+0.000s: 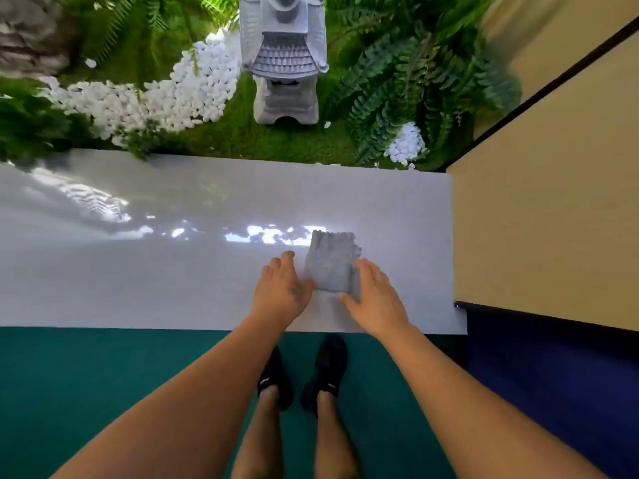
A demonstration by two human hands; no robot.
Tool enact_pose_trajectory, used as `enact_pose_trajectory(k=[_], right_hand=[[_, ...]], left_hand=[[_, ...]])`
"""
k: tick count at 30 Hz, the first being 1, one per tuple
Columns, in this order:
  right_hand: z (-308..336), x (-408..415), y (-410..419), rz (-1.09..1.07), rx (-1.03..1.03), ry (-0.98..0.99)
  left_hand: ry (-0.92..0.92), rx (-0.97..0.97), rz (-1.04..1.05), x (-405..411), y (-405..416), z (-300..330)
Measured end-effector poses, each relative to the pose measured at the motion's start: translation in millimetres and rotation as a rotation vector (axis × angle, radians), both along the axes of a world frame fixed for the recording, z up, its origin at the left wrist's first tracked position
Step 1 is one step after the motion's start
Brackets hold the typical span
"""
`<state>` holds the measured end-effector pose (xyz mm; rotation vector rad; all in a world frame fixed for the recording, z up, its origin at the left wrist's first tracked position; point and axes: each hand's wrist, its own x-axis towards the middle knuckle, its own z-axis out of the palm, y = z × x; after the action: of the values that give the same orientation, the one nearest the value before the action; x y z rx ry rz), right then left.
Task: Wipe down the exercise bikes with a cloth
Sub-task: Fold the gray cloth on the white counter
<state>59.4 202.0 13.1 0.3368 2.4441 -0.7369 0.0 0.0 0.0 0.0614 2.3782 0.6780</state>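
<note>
Both hands are down at the cloth (331, 262) now, one on each side of it. Left hand (281, 293) sits at the cloth's left edge, fingers spread and fairly straight, thumb tip touching the near left corner, not gripping. Right hand (375, 299) lies flat beside the cloth's right edge, fingers extended along it, thumb reaching under the near edge; nothing pinched that I can see. So the hands are apart, with the cloth between them, and neither is clamped on it.

From the one head view, that cloth is a small grey folded square, lying flat on the white ledge (138, 271), toward the ledge's right end, close to the tan wall panel (539, 236). Beyond the cloth, past the ledge's far edge, there's a little indoor garden: a stone lantern (285, 63), white pebbles (155, 98), ferns (408, 91). On the near side of the cloth, below the ledge, the person's dark shoes (304, 375) stand on green carpet (103, 392).

And the bikes? None in sight anywhere. My read: the job has barely begun. The cloth looks about to be gathered up, so no wiping shows here, and every bike is left to do.
</note>
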Motion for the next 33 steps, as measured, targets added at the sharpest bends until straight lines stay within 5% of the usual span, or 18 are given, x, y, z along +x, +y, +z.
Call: enact_pose_trajectory(k=[8, 17, 26, 33], right_hand=[[-47, 5, -8, -0.106, 0.07, 0.027], [-65, 14, -16, -0.058, 0.066, 0.026], [-72, 6, -12, -0.183, 0.003, 0.158], [-61, -25, 3, -0.27, -0.053, 0.302]], left_hand=[[0.036, 0.044, 0.072, 2, 7, -49], [0.008, 0.111, -0.156, 5, 0, -58], [0.245, 0.25, -0.093, 1, -10, -72], [0.263, 0.285, 0.013, -29, 0, -58]])
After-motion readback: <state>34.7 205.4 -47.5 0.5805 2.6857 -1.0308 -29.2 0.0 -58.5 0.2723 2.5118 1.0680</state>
